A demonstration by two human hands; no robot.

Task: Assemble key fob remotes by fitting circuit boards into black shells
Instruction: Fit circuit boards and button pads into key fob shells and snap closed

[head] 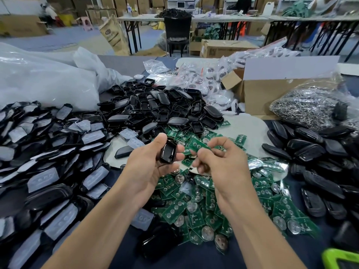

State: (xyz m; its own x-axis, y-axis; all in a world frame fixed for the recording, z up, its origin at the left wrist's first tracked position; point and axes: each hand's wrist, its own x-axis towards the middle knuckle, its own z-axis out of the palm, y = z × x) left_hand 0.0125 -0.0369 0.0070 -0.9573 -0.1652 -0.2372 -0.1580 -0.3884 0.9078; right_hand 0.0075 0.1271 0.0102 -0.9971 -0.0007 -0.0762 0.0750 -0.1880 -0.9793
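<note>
A heap of green boards (194,200) is spread on the table (213,255) directly below the hands, so the next part lies within a short reach. Above that heap, a black shell (168,153) is held in the left hand (149,167), its fingers (174,149) closed round its sides, hollow side seemingly turned up, presumably so that a board can be dropped in. Just right of the shell, a single board (198,145) is pinched in the narrowed fingers (218,141) of the right hand (219,162), apart from the shell and not yet seated. The fitting step is judged to be about to begin.

Left of the heap, shells with clear pads (42,179) are laid out; right of it, dark closed cases (310,171) are stacked, perhaps finished work. Beyond the heap, empty shells (165,107) are piled as stock. Farther back, a cardboard box (272,94) and a bag of metal rings (307,107) are set.
</note>
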